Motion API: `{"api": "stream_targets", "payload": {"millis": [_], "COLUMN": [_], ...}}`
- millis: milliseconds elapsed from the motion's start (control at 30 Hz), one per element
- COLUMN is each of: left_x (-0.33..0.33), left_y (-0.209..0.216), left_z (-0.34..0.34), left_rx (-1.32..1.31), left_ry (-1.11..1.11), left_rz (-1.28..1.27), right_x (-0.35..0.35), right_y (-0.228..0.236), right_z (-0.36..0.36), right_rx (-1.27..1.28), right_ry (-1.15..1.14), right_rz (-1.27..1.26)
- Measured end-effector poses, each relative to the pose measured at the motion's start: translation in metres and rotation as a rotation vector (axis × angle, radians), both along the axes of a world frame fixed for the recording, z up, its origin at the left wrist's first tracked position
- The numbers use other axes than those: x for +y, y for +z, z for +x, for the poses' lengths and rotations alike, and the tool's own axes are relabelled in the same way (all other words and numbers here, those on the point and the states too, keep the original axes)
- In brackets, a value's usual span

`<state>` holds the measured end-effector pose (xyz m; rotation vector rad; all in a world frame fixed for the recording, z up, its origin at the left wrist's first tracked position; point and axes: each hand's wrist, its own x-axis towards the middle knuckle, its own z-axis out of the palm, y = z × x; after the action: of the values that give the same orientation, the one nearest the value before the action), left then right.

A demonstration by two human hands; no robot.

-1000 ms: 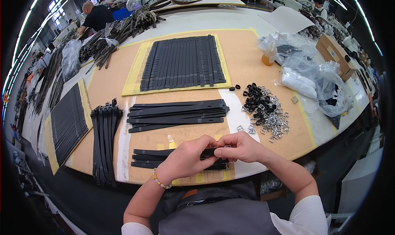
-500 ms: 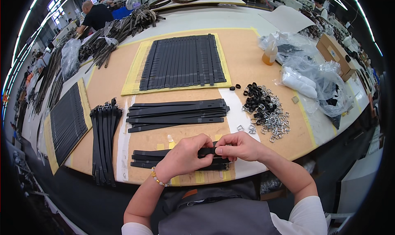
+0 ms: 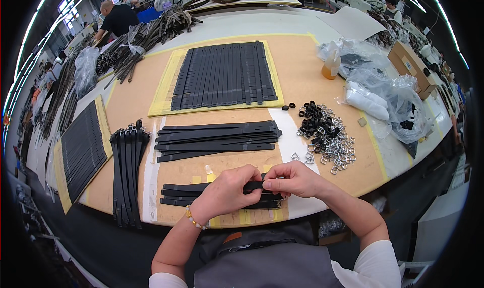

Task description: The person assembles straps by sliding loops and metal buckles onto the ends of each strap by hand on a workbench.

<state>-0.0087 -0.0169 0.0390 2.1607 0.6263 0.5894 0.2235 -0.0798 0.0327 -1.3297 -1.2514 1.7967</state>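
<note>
Between my two hands is the end of a black strap (image 3: 253, 185), pinched close to the table's front edge. My left hand (image 3: 229, 189) is closed on it from the left, with a beaded bracelet at the wrist. The fingertips of my right hand (image 3: 292, 179) are closed on the strap's right end; whether a small part is also in them is hidden. Under my hands lies a bundle of black straps (image 3: 181, 193). Just beyond, a second stack of black straps (image 3: 217, 139) lies crosswise. Silver buckles (image 3: 343, 154) and black loops (image 3: 313, 117) are heaped to the right.
Straps with buckles (image 3: 128, 172) lie at left beside a yellow-edged board of straps (image 3: 85, 147). Another strap-covered board (image 3: 224, 76) lies farther back. A bottle of amber liquid (image 3: 330, 66), plastic bags (image 3: 398, 106) and a cardboard box (image 3: 411, 69) stand right. A person (image 3: 118, 20) works at the far left.
Almost nothing differs. My hands keep the same grip on the strap, with only a very slight shift of the fingers.
</note>
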Motion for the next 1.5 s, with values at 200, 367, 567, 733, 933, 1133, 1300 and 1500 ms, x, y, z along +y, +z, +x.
{"api": "stream_targets", "payload": {"millis": [200,367,567,733,933,1133,1300,1500], "left_x": [0.0,-0.001,-0.008,-0.007,0.016,-0.003,-0.006,-0.034], "left_y": [0.001,0.001,0.017,0.04,0.021,-0.024,-0.048,-0.049], "left_z": [-0.001,-0.003,-0.006,-0.025,-0.081,-0.083,-0.073,-0.087], "left_rx": [0.005,-0.009,-0.026,0.057,-0.034,0.086,0.056,0.137], "left_ry": [-0.009,-0.039,-0.016,0.079,0.147,0.183,0.213,0.324], "left_rz": [0.01,-0.003,-0.066,-0.052,0.095,0.129,0.356,0.289], "right_x": [-0.003,-0.006,-0.003,-0.001,-0.003,-0.006,-0.02,-0.025], "right_y": [0.002,-0.001,0.005,0.018,0.024,0.014,-0.024,-0.029], "right_z": [-0.004,-0.013,-0.019,-0.021,-0.009,-0.037,-0.095,-0.108], "right_rx": [-0.026,-0.216,-0.294,-0.139,-0.209,-0.704,-1.021,-1.001], "right_ry": [-0.014,-0.018,-0.017,-0.046,-0.049,-0.054,0.193,0.303], "right_rz": [0.046,0.289,0.337,0.342,0.284,0.734,1.011,1.074]}}
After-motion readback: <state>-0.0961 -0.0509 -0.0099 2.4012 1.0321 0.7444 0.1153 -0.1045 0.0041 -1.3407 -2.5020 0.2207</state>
